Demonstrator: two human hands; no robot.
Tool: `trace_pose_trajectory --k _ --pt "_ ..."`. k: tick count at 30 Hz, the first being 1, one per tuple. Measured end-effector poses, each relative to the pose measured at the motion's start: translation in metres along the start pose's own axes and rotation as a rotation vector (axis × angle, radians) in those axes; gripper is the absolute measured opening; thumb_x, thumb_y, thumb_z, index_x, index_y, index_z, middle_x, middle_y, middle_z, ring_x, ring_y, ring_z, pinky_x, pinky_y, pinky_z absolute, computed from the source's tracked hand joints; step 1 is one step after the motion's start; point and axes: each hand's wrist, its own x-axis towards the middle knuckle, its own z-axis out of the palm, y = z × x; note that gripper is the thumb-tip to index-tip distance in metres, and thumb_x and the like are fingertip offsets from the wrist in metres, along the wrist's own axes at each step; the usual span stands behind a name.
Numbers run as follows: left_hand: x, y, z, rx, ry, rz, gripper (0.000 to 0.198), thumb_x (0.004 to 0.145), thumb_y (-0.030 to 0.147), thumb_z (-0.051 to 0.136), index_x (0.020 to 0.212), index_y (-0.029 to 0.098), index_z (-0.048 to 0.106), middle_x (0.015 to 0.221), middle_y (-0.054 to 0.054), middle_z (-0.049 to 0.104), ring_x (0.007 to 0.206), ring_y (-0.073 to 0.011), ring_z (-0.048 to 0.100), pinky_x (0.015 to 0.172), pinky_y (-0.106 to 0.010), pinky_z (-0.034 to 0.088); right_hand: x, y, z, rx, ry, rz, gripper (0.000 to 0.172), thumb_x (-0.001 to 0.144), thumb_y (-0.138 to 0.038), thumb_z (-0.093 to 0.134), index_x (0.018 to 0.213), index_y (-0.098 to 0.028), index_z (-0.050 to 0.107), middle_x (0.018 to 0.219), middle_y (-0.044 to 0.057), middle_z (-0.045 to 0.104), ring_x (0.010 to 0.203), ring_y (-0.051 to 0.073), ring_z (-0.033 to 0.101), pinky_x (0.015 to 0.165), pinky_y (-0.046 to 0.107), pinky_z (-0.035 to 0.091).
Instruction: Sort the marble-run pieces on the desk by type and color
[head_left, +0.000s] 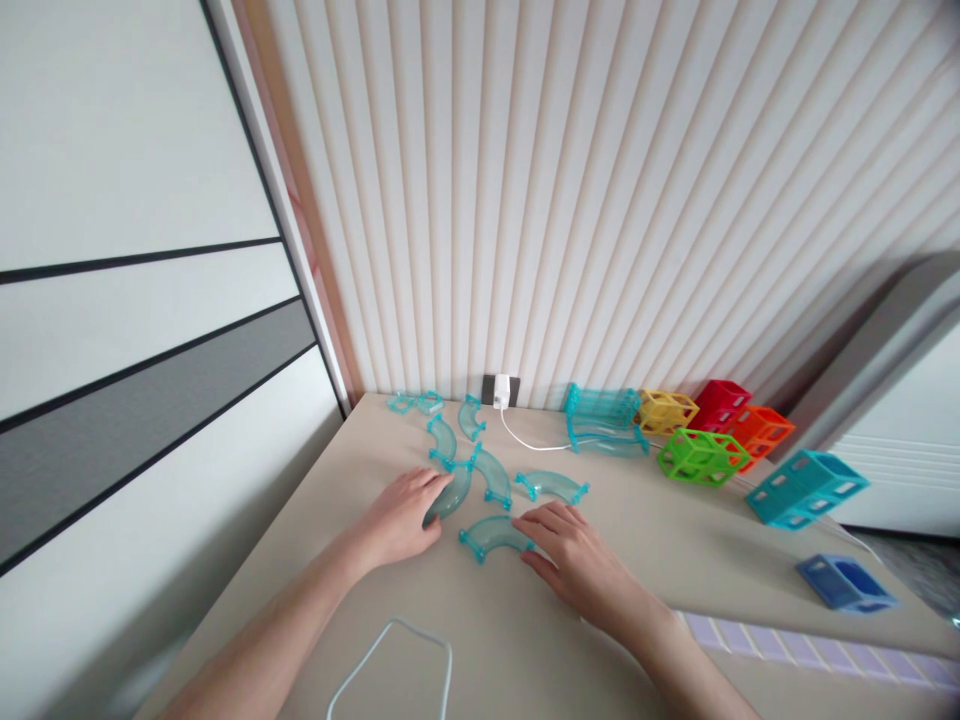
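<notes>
My left hand (409,515) has its fingers and thumb around one end of a clear teal curved tube piece (453,493), which lies on the table. My right hand (570,550) pinches the right end of another curved tube piece (495,534); its fingertips hide that end. Just beyond them lie more curved tube pieces: one in the middle (493,474), one to the right (553,486), and one at the left (442,438). A smaller-looking curved piece (471,417) rests farther back.
Straight teal tubes (602,408) lie by the wall, beside a green block frame (703,456), yellow one (666,411) and teal one (807,489). A blue block (846,583) and a purple strip (817,650) are at right. A charger (502,391) sits in the wall; a white cable (397,622) lies in front.
</notes>
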Motion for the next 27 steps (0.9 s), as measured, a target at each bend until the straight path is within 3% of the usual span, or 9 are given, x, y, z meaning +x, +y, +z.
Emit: trace_pose_trajectory --k 9,13,18,22,27 --pt "0.003 -0.005 0.003 -0.015 0.077 -0.043 0.023 0.091 0.028 0.063 0.112 0.021 0.067 0.108 -0.008 0.068 0.106 -0.0257 0.066 0.097 -0.04 0.054 0.001 -0.002 -0.001 0.045 0.006 -0.014 0.036 0.092 -0.023 0.073 0.127 -0.024 0.066 0.115 0.006 0.075 0.109 0.025 0.066 0.099 0.042 0.051" --pt "0.003 -0.006 0.001 -0.066 0.183 -0.011 0.023 0.098 0.029 0.052 0.115 0.02 0.065 0.108 -0.009 0.068 0.104 -0.0248 0.067 0.095 -0.039 0.055 0.002 -0.006 -0.006 0.084 -0.013 -0.024 0.034 0.093 -0.025 0.072 0.127 -0.026 0.067 0.115 0.005 0.076 0.108 0.025 0.067 0.099 0.04 0.052" --pt "0.005 -0.002 -0.003 -0.153 0.188 -0.027 0.028 0.102 0.031 0.044 0.116 0.019 0.064 0.109 -0.01 0.066 0.101 -0.0237 0.069 0.093 -0.038 0.055 0.0 -0.005 -0.003 0.102 0.01 -0.041 0.035 0.097 -0.031 0.067 0.131 -0.025 0.065 0.122 0.008 0.074 0.114 0.025 0.067 0.103 0.042 0.051" --pt "0.007 0.003 -0.003 -0.232 0.215 -0.024 0.028 0.103 0.031 0.042 0.112 0.018 0.065 0.106 -0.009 0.066 0.102 -0.0225 0.068 0.096 -0.037 0.054 0.006 -0.004 0.001 0.063 0.027 -0.003 0.038 0.103 -0.033 0.056 0.139 -0.023 0.06 0.149 0.012 0.057 0.135 0.028 0.055 0.113 0.049 0.044" --pt "0.006 0.007 -0.003 -0.25 0.248 -0.006 0.027 0.102 0.03 0.044 0.111 0.018 0.066 0.105 -0.009 0.066 0.1 -0.0212 0.068 0.095 -0.035 0.054 0.027 -0.01 -0.001 0.026 -0.092 0.037 0.049 0.106 -0.036 0.049 0.151 -0.019 0.047 0.157 0.015 0.047 0.145 0.031 0.045 0.117 0.056 0.038"
